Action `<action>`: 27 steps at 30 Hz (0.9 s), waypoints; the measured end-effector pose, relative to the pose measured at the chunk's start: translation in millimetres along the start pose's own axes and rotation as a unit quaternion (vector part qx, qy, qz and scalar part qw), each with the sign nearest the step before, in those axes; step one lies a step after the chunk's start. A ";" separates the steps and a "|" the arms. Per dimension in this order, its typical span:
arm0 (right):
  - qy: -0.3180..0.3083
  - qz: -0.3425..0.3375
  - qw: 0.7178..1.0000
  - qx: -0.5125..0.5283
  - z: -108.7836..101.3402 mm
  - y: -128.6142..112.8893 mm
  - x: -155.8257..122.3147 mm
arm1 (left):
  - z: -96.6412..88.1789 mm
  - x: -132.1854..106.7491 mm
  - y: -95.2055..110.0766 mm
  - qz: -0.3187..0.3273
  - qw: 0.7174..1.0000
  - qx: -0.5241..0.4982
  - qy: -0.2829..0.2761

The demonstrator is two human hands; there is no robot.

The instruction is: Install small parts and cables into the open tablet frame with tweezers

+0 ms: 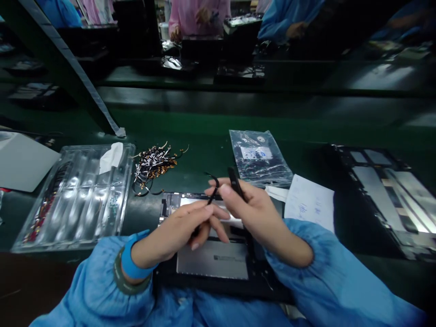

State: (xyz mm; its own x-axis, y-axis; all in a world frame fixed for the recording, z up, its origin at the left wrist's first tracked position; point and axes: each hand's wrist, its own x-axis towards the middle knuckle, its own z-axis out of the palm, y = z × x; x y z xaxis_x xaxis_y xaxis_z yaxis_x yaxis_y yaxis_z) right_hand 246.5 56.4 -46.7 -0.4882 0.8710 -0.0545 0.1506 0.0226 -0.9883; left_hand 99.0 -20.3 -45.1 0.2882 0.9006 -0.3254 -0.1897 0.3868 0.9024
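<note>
My left hand (194,222) has its thumb and fingers pinched on a short black cable (214,190), whose curved end rises between my hands. My right hand (254,209) is closed around black tweezers (235,181), and its fingertips are close to the same cable; whether they touch it I cannot tell. Under both hands lies an opened tablet-like device (213,263) with a silver battery panel and a black frame. Beyond my left hand is a loose pile of small cables (155,163) with gold-coloured ends.
A clear plastic tray (91,195) with small parts stands at the left, beside a white box (25,159). Ahead lie a clear plastic bag (260,156) and a handwritten paper (309,202). More opened devices (391,195) lie at right. Co-workers (200,18) sit across a raised ledge.
</note>
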 end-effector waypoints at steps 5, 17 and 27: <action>0.079 -0.082 0.983 -0.142 7.2 -3.9 -8.1 | 7.3 1.3 -7.3 0.200 0.928 0.240 0.201; 0.004 -0.377 0.870 -0.317 17.0 10.1 -20.7 | 8.6 3.9 -10.8 0.269 0.835 0.314 0.363; 0.151 0.070 0.983 0.075 -53.1 -7.8 -8.8 | -104.8 -74.4 5.9 0.085 0.545 0.694 0.462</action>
State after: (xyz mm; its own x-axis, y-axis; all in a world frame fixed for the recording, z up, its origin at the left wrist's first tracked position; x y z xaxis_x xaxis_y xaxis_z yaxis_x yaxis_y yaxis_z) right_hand 295.3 74.7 -31.0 -0.1912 0.9670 -0.1686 0.0593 -0.1601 -0.9853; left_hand -22.0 -64.3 -45.1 -0.3407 0.8630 0.3730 0.9383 0.3371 0.0770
